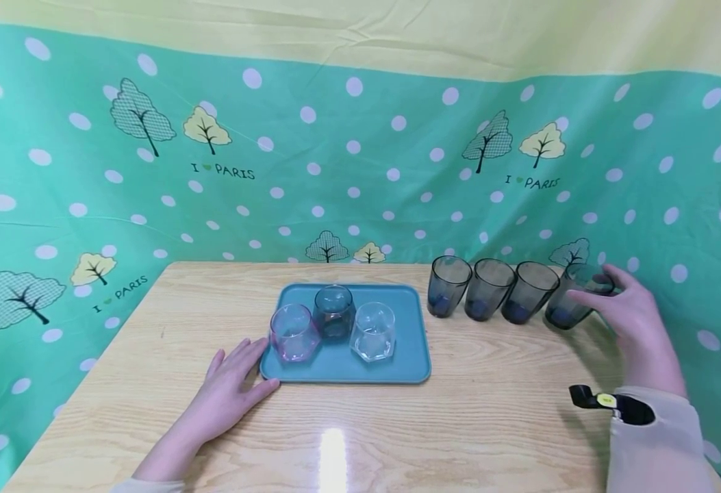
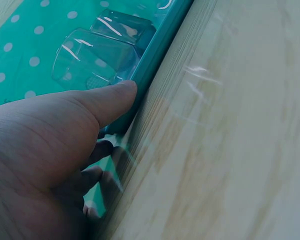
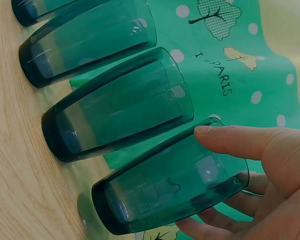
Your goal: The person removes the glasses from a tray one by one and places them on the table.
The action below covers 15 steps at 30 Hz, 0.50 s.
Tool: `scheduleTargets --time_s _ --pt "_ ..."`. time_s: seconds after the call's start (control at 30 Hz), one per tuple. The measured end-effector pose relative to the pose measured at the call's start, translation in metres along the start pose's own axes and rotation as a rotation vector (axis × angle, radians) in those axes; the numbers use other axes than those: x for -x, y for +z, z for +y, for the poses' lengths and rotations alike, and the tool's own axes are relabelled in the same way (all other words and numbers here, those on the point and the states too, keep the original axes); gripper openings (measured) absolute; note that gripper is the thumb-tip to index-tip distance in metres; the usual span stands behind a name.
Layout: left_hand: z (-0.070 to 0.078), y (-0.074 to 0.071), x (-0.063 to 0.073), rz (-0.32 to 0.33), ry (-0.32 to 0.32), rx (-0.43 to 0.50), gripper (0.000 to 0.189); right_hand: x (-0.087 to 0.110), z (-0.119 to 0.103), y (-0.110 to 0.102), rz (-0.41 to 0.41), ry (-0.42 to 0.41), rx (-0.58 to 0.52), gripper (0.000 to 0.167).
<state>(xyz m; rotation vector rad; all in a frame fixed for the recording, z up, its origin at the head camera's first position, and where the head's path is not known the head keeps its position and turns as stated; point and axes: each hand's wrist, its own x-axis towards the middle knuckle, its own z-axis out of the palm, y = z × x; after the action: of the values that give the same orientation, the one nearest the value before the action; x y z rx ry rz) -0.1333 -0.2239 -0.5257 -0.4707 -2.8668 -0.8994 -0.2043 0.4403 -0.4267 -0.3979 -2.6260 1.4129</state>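
My right hand (image 1: 634,308) grips the rightmost smoky dark tumbler (image 1: 568,301) near its rim, thumb on one side and fingers on the other. In the right wrist view this tumbler (image 3: 165,185) stands close beside its neighbour; whether its base touches the table I cannot tell. My left hand (image 1: 231,390) lies at the near left corner of the blue tray (image 1: 409,349), its thumb touching the front rim and its fingers along the left side. On the tray are a pinkish clear glass (image 1: 295,335), a dark glass (image 1: 334,313) and a clear faceted glass (image 1: 373,333).
Three more dark tumblers, the left one (image 1: 448,287), a middle one (image 1: 488,291) and another (image 1: 528,294), stand in a row right of the tray. The wooden table (image 1: 471,411) meets a green dotted curtain (image 1: 348,185) at the back and sides.
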Motion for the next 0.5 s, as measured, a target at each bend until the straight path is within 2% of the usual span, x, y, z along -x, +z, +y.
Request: scheduleTargets --time_s 0.5 --pt "-0.0008 0.0002 -0.0002 0.0 0.007 0.003 0.081 -0.0019 0.001 0.0014 -0.022 0.038 -0.006 0.112"
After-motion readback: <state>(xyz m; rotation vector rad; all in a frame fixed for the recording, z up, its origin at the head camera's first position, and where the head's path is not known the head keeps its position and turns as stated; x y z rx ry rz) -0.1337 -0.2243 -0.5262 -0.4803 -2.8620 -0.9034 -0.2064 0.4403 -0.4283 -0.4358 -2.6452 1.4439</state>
